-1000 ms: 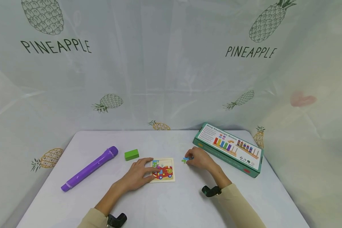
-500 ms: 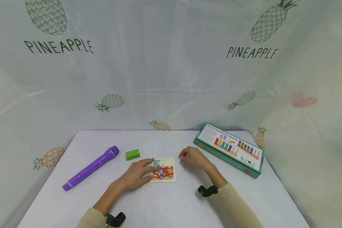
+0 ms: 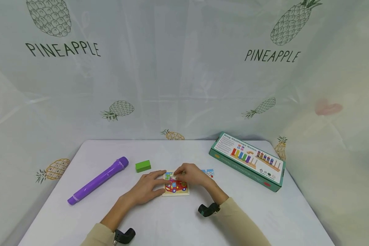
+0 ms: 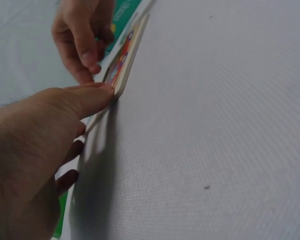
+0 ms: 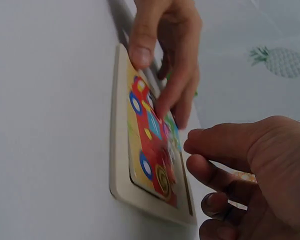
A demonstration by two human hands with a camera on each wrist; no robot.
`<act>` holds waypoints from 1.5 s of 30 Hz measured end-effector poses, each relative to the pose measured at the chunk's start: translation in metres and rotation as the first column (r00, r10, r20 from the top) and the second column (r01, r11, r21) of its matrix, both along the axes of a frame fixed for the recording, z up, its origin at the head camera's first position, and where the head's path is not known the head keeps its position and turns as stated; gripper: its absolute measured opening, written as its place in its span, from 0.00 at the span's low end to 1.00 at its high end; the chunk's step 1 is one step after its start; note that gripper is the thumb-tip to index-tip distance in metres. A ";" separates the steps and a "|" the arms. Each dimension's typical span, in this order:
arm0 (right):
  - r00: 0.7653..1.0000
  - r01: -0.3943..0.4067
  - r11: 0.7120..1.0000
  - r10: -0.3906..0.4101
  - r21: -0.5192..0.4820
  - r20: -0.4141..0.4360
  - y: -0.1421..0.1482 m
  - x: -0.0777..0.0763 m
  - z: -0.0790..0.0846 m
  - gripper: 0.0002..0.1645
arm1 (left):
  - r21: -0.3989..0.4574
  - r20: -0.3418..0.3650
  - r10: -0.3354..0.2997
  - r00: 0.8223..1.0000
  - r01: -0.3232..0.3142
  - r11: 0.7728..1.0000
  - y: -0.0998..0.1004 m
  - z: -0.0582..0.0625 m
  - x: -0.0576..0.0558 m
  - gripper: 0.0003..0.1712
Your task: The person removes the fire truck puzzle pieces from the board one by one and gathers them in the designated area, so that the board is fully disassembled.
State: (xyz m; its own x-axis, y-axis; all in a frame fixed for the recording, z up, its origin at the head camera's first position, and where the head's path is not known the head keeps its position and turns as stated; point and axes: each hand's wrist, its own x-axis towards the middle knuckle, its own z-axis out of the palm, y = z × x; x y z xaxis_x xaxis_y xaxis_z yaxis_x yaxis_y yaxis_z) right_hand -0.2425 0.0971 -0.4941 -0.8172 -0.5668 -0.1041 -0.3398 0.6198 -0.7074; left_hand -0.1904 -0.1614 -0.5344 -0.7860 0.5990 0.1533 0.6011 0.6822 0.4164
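A small wooden jigsaw puzzle (image 3: 175,189) with a red truck picture lies flat in its pale frame. My left hand (image 3: 147,188) rests on its left side, fingers spread and thumb at the near edge. Over the upper part of the puzzle hovers my right hand (image 3: 191,173), fingers bent and thumb and index tips close together. In the right wrist view, a bare recess shows in the puzzle (image 5: 151,130) right beside those fingertips; I cannot tell whether they hold a piece. A blue jigsaw piece (image 3: 208,173) lies on the table just behind the right hand.
A green block (image 3: 143,166) sits behind the left hand, with a purple microphone-shaped stick (image 3: 96,181) further left. At the back right stands a green Ring Challenge Game box (image 3: 247,160). All lie on a white table (image 3: 159,222) before a pineapple-print curtain (image 3: 184,78).
My right hand has moved left from beside the game box to over the puzzle, uncovering the blue piece. The green-and-blue piece at its fingertips a second ago is out of sight. The left hand stays.
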 end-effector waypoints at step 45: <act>0.995 -0.022 0.988 0.036 0.153 -0.088 -0.024 0.008 -0.007 0.14 | -0.020 -0.023 0.018 1.000 -0.018 1.000 0.003 0.002 0.000 0.20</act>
